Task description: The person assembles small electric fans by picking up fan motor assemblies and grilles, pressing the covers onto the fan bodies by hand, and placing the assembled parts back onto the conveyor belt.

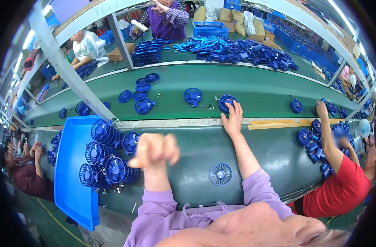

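My right hand (233,119) reaches onto the green conveyor belt. Its fingers are stretched over a round blue fan head (226,101) and touch its near right side, while the thumb stands apart. My left hand (155,151) is raised above the worktable, smeared by motion, and nothing shows clearly in it. Beside it are stacks of blue caged fan heads (118,169), some with wires hanging from them. A round blue grille cover (220,174) lies flat on the table between my forearms.
A blue tray (74,173) stands left of the stacks. Fan parts (143,106) lie along the belt (171,82), under a grey metal post (72,61). A co-worker in red (340,187) reaches over the belt at right. Across it, blue parts (237,51) are heaped.
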The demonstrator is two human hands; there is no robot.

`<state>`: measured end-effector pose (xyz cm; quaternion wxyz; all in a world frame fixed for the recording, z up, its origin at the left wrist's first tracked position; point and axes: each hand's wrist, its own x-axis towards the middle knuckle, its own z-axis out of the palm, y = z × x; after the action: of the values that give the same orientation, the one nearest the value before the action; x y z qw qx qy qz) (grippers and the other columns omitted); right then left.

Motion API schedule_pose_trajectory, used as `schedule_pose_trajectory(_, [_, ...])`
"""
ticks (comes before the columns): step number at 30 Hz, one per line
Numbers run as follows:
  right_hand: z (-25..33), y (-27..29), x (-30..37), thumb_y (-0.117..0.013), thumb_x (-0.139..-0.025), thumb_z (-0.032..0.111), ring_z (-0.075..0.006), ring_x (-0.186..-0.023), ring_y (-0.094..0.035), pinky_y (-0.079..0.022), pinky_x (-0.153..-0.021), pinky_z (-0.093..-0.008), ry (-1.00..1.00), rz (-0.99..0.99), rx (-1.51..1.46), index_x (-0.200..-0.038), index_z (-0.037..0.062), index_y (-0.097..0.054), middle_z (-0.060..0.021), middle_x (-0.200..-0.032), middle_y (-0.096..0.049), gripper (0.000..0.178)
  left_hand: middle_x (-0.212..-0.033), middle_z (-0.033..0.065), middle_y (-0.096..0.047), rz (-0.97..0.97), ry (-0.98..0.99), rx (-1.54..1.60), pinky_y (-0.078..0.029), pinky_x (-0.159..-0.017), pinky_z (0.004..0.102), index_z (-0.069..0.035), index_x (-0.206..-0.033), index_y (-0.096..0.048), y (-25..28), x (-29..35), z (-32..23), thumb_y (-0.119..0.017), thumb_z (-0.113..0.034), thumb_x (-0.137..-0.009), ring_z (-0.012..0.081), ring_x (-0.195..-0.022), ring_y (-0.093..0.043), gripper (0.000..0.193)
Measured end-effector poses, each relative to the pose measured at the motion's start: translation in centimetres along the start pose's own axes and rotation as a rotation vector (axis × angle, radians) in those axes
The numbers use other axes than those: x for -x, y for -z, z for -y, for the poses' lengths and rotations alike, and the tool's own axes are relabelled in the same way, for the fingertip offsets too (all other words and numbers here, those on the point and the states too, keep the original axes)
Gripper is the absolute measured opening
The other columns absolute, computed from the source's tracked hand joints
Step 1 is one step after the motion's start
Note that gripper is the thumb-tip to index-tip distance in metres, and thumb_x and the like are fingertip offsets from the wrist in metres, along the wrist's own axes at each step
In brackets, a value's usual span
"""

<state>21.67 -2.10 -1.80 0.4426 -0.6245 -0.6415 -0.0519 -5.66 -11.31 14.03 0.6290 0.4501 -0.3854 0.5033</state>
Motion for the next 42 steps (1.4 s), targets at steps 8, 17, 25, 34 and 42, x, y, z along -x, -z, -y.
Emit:
schedule_pose_trajectory(8, [-0.7, 0.4, -0.3, -0.072, -0.075, 0.015, -0.0413, -0.134, -0.029, -0.032, -0.104, -0.0522, -0.017, 0.002, -0.001, -0.127, 0.0127, -0.052, -0.0194, -0.142, -0.036, 0.056, -0.073, 0.003, -0.064, -0.349, 1.137, -0.703, -0.049, -0.062, 0.0241, 0.001, -0.084, -0.066, 1.9, 0.2, 5.5, -0.066, -0.013, -0.087, 0.0098, -0.067, -0.06, 0.014])
schedule_pose_trajectory(17, [3.2, 8.7, 1.9, -0.074, -0.075, 0.025, -0.04, -0.127, -0.04, -0.035, -0.105, -0.0479, 0.213, 0.545, -0.25, -0.123, 0.0092, -0.056, -0.0233, -0.137, -0.043, 0.053, -0.137, 0.0208, -0.047, -0.138, 0.924, -1.653, -0.032, -0.108, 0.0432, -0.011, -0.122, -0.058, 12.0, 2.5, 8.6, -0.063, -0.028, -0.087, 0.0351, -0.13, -0.041, 0.04])
schedule_pose_trajectory(25, [7.0, 11.6, 10.3, -0.075, -0.07, 0.04, -0.0359, -0.13, -0.037, -0.024, -0.11, -0.0524, 0.455, 0.742, -0.156, -0.119, 0.0139, -0.061, -0.0161, -0.138, -0.044, 0.057, -0.136, 0.0157, -0.048, -0.221, 0.923, -2.122, -0.036, -0.105, 0.0459, -0.011, -0.128, -0.053, 23.1, 1.9, 12.2, -0.062, -0.028, -0.086, 0.0354, -0.131, -0.04, 0.046])
schedule_pose_trajectory(34, [5.0, 10.6, 10.3, -0.082, -0.064, 0.019, -0.029, -0.102, -0.058, -0.039, -0.095, -0.0408, 0.153, 0.538, -0.474, -0.094, 0.0077, -0.064, -0.0076, -0.104, -0.067, 0.037, -0.12, 0.0088, -0.057, -0.131, 1.337, -2.125, -0.043, -0.092, 0.0503, -0.017, -0.116, -0.061, 24.5, 2.2, 13.7, -0.066, -0.03, -0.082, 0.0301, -0.118, -0.048, 0.036])
schedule_pose_trajectory(42, [4.2, 11.1, 9.1, -0.069, -0.074, -0.001, -0.0151, -0.089, -0.063, -0.049, -0.083, -0.0297, -0.275, 0.529, -0.856, -0.087, 0.0033, -0.062, -0.0088, -0.095, -0.068, 0.016, -0.093, 0.016, -0.067, -0.421, 1.06, -2.007, -0.05, -0.079, 0.0445, -0.006, -0.101, -0.06, 20.8, 3.6, 10.0, -0.066, -0.026, -0.082, 0.0355, -0.089, -0.064, 0.028])
